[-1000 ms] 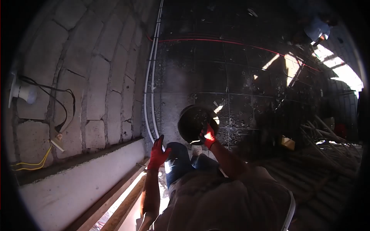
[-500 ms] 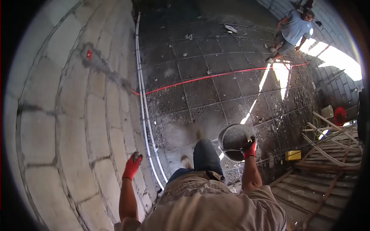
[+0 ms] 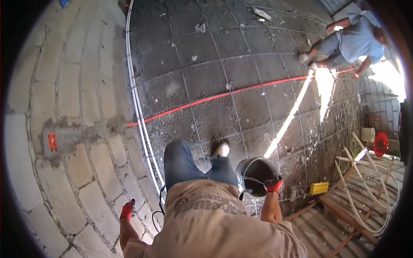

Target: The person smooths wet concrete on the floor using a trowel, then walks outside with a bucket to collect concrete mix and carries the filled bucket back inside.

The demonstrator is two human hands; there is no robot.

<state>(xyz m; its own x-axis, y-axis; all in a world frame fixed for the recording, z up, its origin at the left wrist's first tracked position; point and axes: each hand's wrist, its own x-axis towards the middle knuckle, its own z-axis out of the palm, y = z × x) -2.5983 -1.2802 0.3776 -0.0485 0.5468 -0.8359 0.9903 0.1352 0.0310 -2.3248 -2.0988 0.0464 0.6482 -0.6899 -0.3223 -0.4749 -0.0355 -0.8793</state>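
Observation:
A dark bucket hangs at my right side, its open top tipped toward the camera. My right hand, in a red and black glove, is closed at the bucket's right rim; the exact grip is partly hidden. My left hand, gloved the same way, is out to the left near the block wall, touching nothing that I can see. Its fingers are partly spread. Between the hands are my beige shirt and blue jeans, with one shoe forward on the floor.
A red conduit crosses the gridded floor. White pipes run along the left wall. Another person is at the upper right. A yellow box, coiled white tubing and slatted boards lie to the right.
The view has moved forward over the floor. My left hand has come away from the pipes toward the wall, and the bucket has travelled along at my right hand. The other person appears nearer.

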